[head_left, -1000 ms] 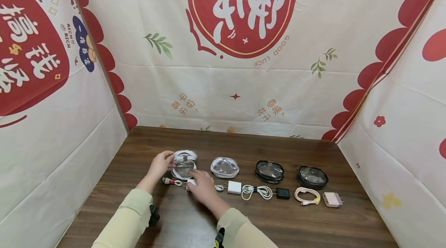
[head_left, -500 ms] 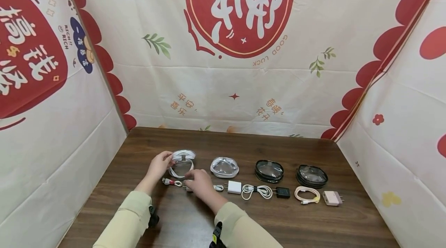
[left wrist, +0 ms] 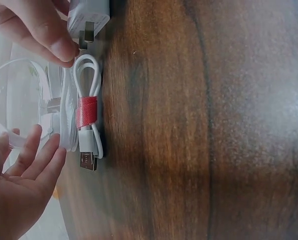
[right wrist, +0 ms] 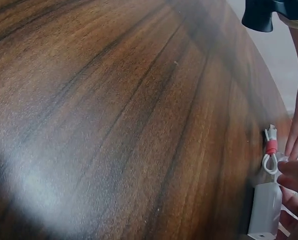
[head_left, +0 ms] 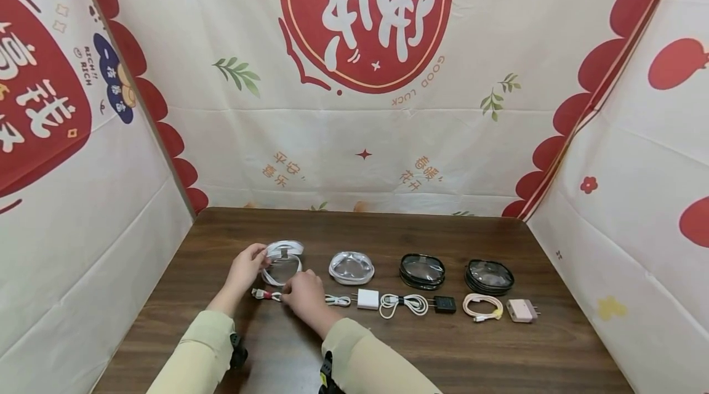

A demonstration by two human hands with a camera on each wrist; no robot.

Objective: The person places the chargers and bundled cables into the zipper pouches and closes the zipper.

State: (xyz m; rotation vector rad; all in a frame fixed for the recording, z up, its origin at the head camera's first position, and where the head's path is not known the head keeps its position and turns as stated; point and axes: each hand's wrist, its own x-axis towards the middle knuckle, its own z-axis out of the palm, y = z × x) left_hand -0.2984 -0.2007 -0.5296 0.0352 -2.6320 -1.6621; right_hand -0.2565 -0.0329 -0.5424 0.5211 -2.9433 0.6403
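Your left hand (head_left: 242, 269) has its fingers extended against the side of the clear pouch (head_left: 282, 269), whose lid lies folded back, away from you. Your right hand (head_left: 306, 297) keeps thumb and finger near each other beside the tied cable (left wrist: 87, 111); whether they pinch it, you cannot tell from here. The cable lies on the tabletop (head_left: 388, 357) just before the pouch, its long axis running left to right, metal plug to the left, loop to the right. It should be light and flexible; better to hold it at the red tie. The white charger (right wrist: 265, 210) beside it points its prongs left, toward the loop. It looks hard and smooth, so grip its sides. The pouch probably bends easily.
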